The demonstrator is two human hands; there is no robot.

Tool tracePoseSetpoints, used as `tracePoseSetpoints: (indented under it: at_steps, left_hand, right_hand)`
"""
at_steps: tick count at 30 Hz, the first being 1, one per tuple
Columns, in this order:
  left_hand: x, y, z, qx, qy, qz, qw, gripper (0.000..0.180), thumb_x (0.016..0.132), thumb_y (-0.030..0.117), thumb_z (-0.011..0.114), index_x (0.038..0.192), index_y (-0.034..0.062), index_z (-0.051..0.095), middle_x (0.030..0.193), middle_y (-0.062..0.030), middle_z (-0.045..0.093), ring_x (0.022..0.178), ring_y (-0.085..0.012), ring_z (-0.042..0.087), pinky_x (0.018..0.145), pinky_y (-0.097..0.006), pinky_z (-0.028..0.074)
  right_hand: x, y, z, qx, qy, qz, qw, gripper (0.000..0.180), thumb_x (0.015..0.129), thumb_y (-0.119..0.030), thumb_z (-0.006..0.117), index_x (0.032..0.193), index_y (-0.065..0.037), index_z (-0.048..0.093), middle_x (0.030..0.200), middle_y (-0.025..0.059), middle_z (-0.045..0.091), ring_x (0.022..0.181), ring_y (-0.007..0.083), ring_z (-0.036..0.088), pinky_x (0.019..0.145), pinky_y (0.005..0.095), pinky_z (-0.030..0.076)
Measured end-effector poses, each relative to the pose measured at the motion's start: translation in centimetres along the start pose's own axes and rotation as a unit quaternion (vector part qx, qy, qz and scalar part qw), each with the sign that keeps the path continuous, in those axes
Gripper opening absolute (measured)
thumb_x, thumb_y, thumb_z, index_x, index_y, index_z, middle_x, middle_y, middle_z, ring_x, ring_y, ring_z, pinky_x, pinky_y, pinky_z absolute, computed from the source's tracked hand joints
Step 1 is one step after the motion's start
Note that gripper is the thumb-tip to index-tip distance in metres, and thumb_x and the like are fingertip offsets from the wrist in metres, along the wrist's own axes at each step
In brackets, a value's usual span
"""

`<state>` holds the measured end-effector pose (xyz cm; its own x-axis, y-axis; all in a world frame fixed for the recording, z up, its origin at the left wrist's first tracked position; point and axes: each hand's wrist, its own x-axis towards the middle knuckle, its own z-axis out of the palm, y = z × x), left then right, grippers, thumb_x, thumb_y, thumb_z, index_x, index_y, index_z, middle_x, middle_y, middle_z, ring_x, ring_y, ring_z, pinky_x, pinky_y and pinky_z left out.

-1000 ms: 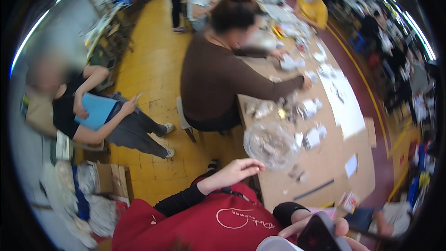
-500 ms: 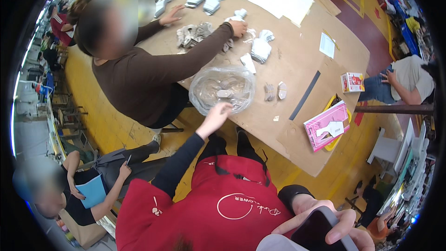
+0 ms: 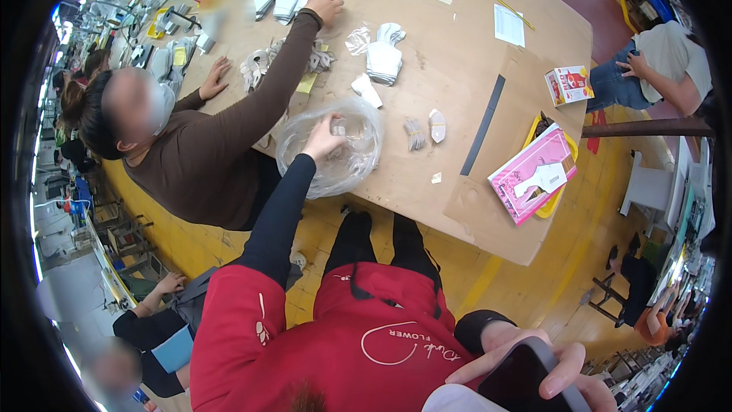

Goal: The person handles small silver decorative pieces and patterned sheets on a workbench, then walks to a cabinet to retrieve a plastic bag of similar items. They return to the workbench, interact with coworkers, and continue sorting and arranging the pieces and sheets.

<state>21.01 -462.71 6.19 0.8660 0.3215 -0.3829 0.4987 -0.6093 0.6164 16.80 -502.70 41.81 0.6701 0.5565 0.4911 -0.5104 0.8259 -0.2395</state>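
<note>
My left hand (image 3: 323, 142) reaches into a clear plastic bag (image 3: 364, 168) at the table's near edge. Its fingers curl round a small pale bundle (image 3: 338, 130) inside; part of that bundle is hidden by them. At the lower right, my right hand (image 3: 565, 371) grips a dark-screened phone (image 3: 517, 383) close to my body. To the right of the bag lie two small banded bundles, one greyish (image 3: 414, 134) and one whiter (image 3: 437, 126). A white cut piece (image 3: 367, 91) rests just beyond the bag, below a stack of white shaped pieces (image 3: 384, 61).
A co-worker in a brown sleeve (image 3: 263, 111) reaches across the table (image 3: 457, 53) at left. A dark strip (image 3: 483, 125), a pink package (image 3: 531, 175) on a yellow tray (image 3: 560, 197) and a red-and-white box (image 3: 569, 85) occupy the right side. Another person stands at far right.
My left hand has moved left and farther into the bag, onto the pale bundle. The co-worker's reaching arm has swung farther across the table. My right hand still holds the phone.
</note>
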Motion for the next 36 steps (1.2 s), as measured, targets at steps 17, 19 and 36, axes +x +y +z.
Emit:
tracePoseSetpoints:
  at_steps: [17, 19, 36]
  left_hand:
    - [-9.1, 2.2, -4.9, -0.747, -0.234, -0.225, 0.579, 0.060, 0.082, 0.026, 0.052, 0.136, 0.0008, 0.043, 0.122, -0.0221, 0.058, 0.111, -0.0355, 0.060, 0.062, -0.032, 0.058]
    - [-10.2, 3.8, -4.3, -0.761, -0.240, -0.193, 0.570, 0.064, 0.084, 0.028, 0.054, 0.140, 0.0011, 0.039, 0.126, -0.0232, 0.055, 0.115, -0.0385, 0.058, 0.060, -0.029, 0.058]
    - [-9.8, 7.4, 3.6, -0.435, -0.179, -0.155, 0.869, 0.097, 0.082, 0.017, 0.062, 0.152, 0.0238, -0.006, 0.120, -0.0172, 0.052, 0.097, -0.0264, 0.061, 0.080, -0.036, 0.052]
  right_hand:
    - [-1.2, -5.2, 0.5, 0.363, 0.314, 0.337, 0.810, 0.063, 0.067, 0.011, 0.054, 0.127, -0.004, 0.043, 0.144, 0.0426, 0.021, 0.134, 0.0567, 0.025, 0.109, 0.0631, 0.027]
    - [-0.9, -4.8, 0.5, 0.373, 0.316, 0.323, 0.810, 0.065, 0.067, 0.010, 0.055, 0.129, -0.005, 0.042, 0.144, 0.0422, 0.022, 0.133, 0.0568, 0.027, 0.109, 0.0643, 0.027]
    - [0.6, -0.2, -2.6, -0.087, -0.075, -0.098, 0.989, 0.051, 0.088, -0.017, 0.061, 0.137, -0.010, 0.046, 0.129, 0.0251, 0.040, 0.123, 0.0488, 0.038, 0.099, 0.0735, 0.032]
